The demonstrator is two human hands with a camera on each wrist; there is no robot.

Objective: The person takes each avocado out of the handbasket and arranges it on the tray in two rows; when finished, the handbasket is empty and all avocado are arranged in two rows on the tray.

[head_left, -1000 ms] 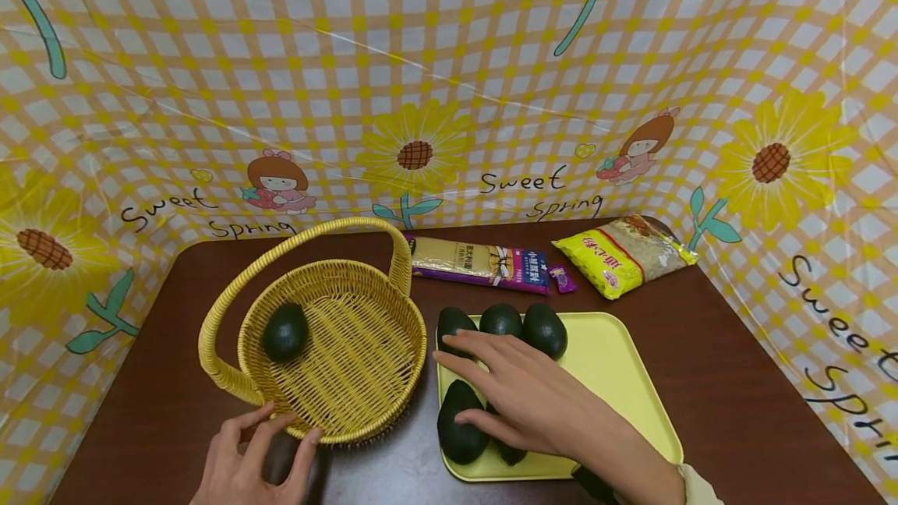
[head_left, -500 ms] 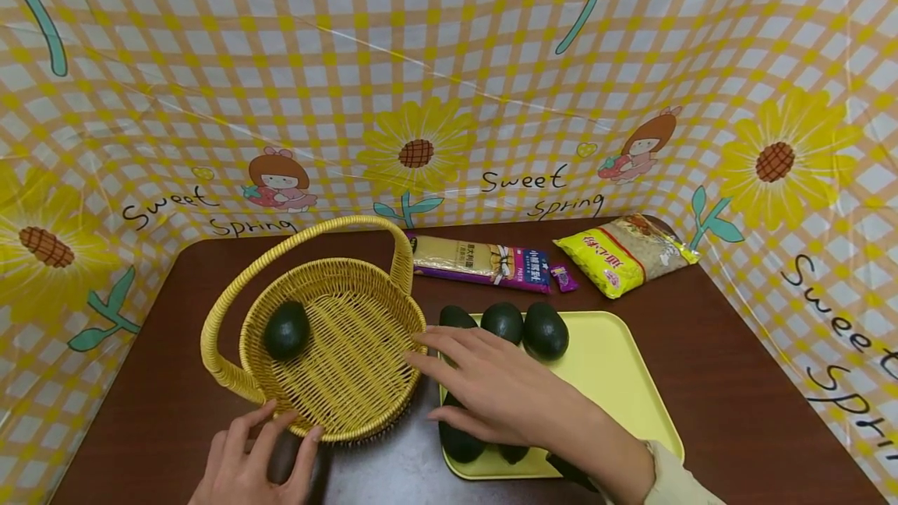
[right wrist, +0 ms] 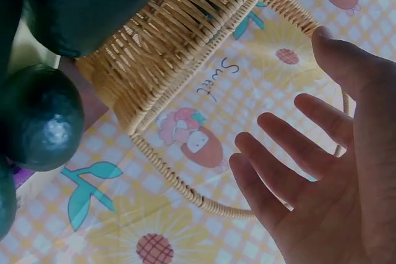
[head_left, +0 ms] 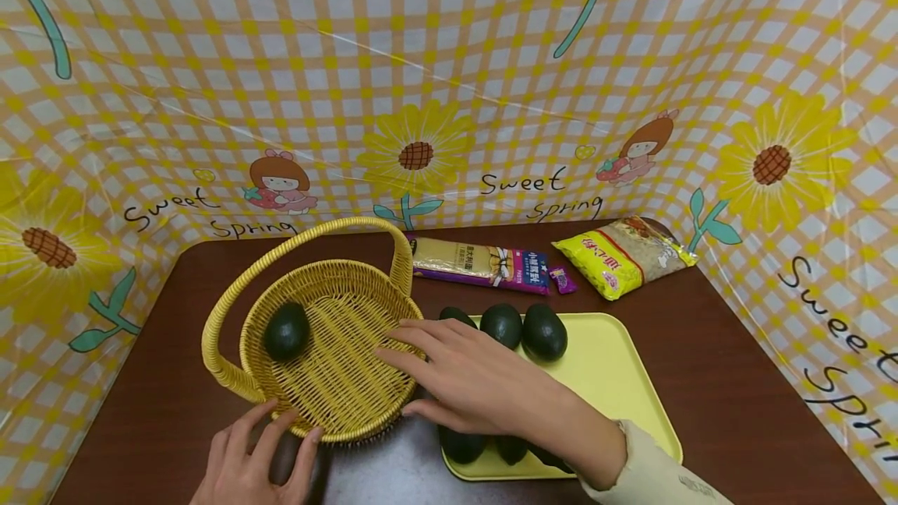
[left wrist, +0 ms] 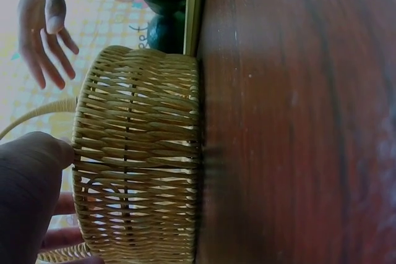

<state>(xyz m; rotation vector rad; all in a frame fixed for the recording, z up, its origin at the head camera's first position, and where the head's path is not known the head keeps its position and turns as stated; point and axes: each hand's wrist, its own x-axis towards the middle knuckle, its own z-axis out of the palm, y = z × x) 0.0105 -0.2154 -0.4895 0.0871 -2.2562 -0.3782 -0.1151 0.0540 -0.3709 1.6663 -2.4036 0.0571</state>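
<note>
A round yellow wicker basket (head_left: 351, 380) with a tall arched handle stands on the left of the table, one avocado (head_left: 286, 332) lying inside it at the left. At its near rim, my left hand (head_left: 256, 458) pinches the edge: in the left wrist view the thumb (left wrist: 52, 148) is outside and the fingers reach inside. My right hand (head_left: 477, 388) hovers with spread, fairly straight fingers over the basket's right rim and holds nothing; its bare palm (right wrist: 334, 221) shows in the right wrist view. Several avocados (head_left: 545, 332) lie on a yellow tray (head_left: 603, 369), some partly hidden beneath the right hand and forearm.
Behind the tray lie a pasta packet (head_left: 477, 262), a small purple wrapped piece (head_left: 563, 279) and a yellow-and-clear bag (head_left: 624, 256). A checked sunflower cloth (head_left: 449, 61) hangs around the dark brown table (head_left: 730, 380) at the back and sides.
My right hand has moved left, from above the tray's avocados to over the basket's right edge. The left hand has stayed at the near rim, and the basket looks nearly still.
</note>
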